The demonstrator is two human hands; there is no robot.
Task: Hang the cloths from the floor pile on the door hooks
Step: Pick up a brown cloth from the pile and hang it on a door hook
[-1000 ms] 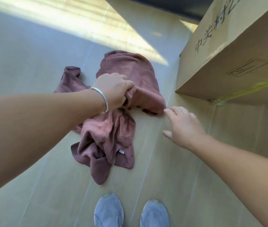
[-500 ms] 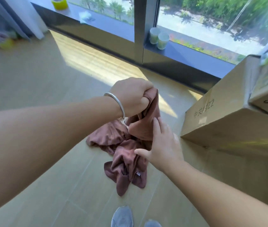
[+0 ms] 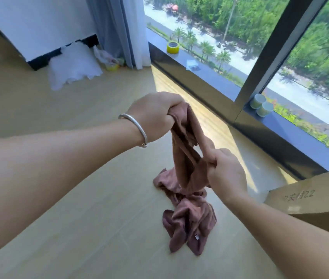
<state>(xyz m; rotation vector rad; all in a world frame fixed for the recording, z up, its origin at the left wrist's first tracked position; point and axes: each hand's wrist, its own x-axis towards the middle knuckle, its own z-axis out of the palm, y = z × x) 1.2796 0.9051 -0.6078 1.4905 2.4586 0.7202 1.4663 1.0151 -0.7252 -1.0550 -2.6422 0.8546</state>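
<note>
Your left hand [image 3: 155, 117] is fisted at 12 o'clock; your right hand [image 3: 227, 174] pinches at 3 o'clock, both arms outstretched.

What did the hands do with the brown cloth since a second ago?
The left hand, already gripping the brown cloth, lifted it up off the floor. The right hand, open and empty beside the pile before, took hold of the cloth lower down. The rest of the cloth pile stays on the floor, and the cardboard box stays put.
</note>
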